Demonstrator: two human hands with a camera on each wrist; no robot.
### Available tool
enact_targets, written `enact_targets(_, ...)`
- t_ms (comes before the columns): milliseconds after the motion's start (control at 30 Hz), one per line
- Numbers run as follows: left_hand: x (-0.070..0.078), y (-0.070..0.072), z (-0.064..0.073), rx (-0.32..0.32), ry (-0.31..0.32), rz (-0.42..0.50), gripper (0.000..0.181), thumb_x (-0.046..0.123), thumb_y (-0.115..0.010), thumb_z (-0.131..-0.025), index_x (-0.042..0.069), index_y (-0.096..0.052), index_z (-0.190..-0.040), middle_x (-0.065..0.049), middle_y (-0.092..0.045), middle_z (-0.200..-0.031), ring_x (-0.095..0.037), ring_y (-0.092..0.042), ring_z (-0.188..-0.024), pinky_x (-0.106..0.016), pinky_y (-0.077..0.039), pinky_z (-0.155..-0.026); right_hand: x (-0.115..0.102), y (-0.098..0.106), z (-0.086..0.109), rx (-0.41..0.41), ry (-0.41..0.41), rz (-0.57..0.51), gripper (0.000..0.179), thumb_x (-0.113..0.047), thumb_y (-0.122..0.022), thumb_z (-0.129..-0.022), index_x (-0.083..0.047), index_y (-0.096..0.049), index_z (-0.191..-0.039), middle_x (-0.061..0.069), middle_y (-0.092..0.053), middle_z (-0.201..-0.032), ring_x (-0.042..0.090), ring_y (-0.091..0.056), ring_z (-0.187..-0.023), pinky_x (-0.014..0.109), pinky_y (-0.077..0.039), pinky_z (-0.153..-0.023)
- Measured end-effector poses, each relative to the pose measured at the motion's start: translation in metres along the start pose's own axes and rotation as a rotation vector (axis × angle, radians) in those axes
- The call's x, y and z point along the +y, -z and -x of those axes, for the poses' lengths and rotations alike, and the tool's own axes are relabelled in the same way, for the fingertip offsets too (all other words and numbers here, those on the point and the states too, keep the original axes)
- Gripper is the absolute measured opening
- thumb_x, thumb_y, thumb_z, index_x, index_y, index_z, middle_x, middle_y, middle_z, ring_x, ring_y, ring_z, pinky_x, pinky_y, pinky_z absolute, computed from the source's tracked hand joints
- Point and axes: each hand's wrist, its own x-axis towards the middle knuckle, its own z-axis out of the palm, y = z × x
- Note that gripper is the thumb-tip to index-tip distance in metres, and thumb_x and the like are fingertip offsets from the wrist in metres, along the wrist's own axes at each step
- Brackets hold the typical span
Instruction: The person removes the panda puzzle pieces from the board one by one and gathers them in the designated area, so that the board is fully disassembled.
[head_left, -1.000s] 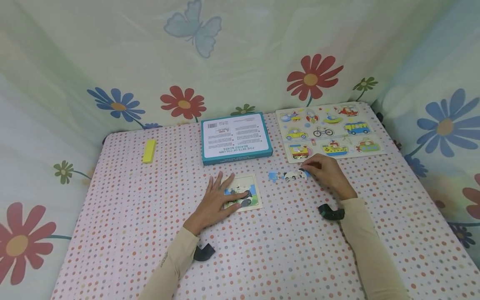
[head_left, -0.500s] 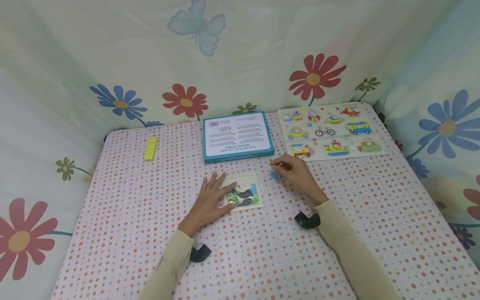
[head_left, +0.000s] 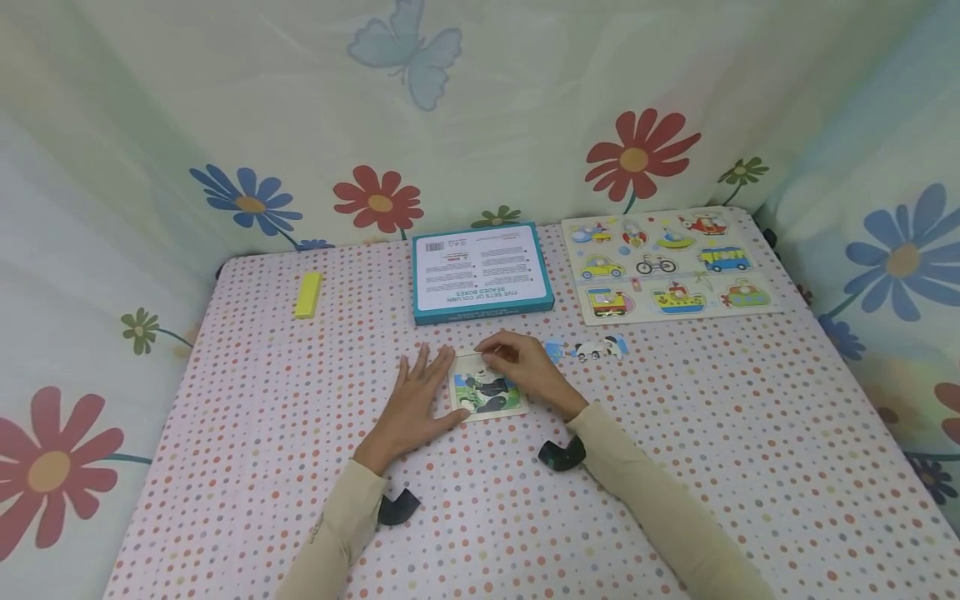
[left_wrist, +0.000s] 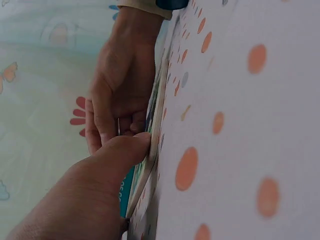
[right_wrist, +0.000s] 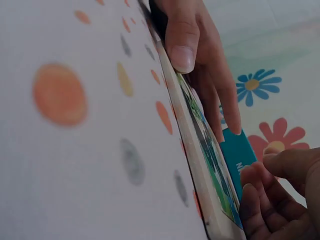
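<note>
A small square panda puzzle (head_left: 487,396) with a pale wooden frame lies flat on the table. My left hand (head_left: 411,408) rests at its left side with fingers spread; in the left wrist view the thumb (left_wrist: 135,145) touches the frame's edge. Over the upper right part of the puzzle is my right hand (head_left: 531,371), thumb and fingers drawn together. A thin edge of a puzzle piece (left_wrist: 119,126) shows between those fingers in the left wrist view; the rest of it is hidden. Several loose puzzle pieces (head_left: 592,348), blue and panda-patterned, lie right of that hand.
Behind the puzzle lies a teal and white box (head_left: 483,271). A board of vehicle pictures (head_left: 660,287) is at the back right, and a yellow block (head_left: 308,295) at the back left. Flowered curtains (head_left: 525,125) surround the dotted table (head_left: 300,400).
My right hand has moved left from the loose pieces to above the puzzle. The left hand has drawn back slightly, from over the picture to the puzzle's left edge.
</note>
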Motion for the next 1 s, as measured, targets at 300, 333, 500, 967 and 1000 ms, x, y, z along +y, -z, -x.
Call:
enact_targets(300,0.001,0.000,0.002,-0.003,0.004,0.017,0.090,0.063,-0.055,-0.087,0.019,-0.015,-0.155,0.001,-0.015,-0.160,-0.022,-0.001,-0.148,-0.046,0.008,-0.118,0.004,-0.005,0.000,-0.051,0.069,0.093,0.017,-0.006,-0.064,-0.091,-0.008,-0.072,-0.107,0.002,-0.066,-0.097,0.011,-0.058,-0.076,0.026,-0.051,-0.068)
enact_targets(333,0.001,0.000,0.002,0.003,-0.003,0.022,0.087,0.062,-0.055,-0.088,0.019,-0.019,-0.155,0.000,-0.016,-0.159,-0.024,-0.001,-0.148,-0.047,0.007,-0.118,0.004,-0.005,0.000,-0.053,0.082,0.102,0.017,-0.006,-0.064,-0.091,-0.007,-0.072,-0.106,0.002,-0.066,-0.097,0.011,-0.057,-0.075,0.026,-0.051,-0.068)
enact_targets(500,0.000,0.000,0.011,0.042,-0.073,0.025,0.057,0.057,-0.054,-0.091,0.033,-0.048,-0.141,-0.005,-0.020,-0.159,-0.031,-0.004,-0.148,-0.053,0.000,-0.118,0.005,-0.003,-0.001,-0.076,0.127,0.147,0.016,-0.005,-0.065,-0.091,-0.007,-0.073,-0.105,0.004,-0.065,-0.103,0.010,-0.055,-0.075,0.025,-0.050,-0.066)
enact_targets(967,0.001,-0.002,0.023,0.033,-0.129,0.043,0.037,0.052,-0.052,-0.094,0.040,-0.060,-0.128,-0.003,-0.019,-0.160,-0.031,-0.004,-0.148,-0.056,0.001,-0.117,0.004,-0.004,-0.001,-0.121,0.068,0.094,0.019,-0.006,-0.061,-0.094,-0.011,-0.072,-0.107,0.002,-0.065,-0.108,0.013,-0.055,-0.080,0.027,-0.049,-0.071)
enact_targets(1000,0.001,-0.002,0.023,0.034,-0.131,0.043,0.037,0.052,-0.052,-0.094,0.040,-0.060,-0.128,-0.003,-0.019,-0.159,-0.031,-0.004,-0.148,-0.056,0.001,-0.117,0.003,-0.004,-0.001,-0.126,0.059,0.082,0.019,-0.006,-0.060,-0.094,-0.011,-0.072,-0.107,0.002,-0.065,-0.108,0.014,-0.055,-0.080,0.027,-0.049,-0.071)
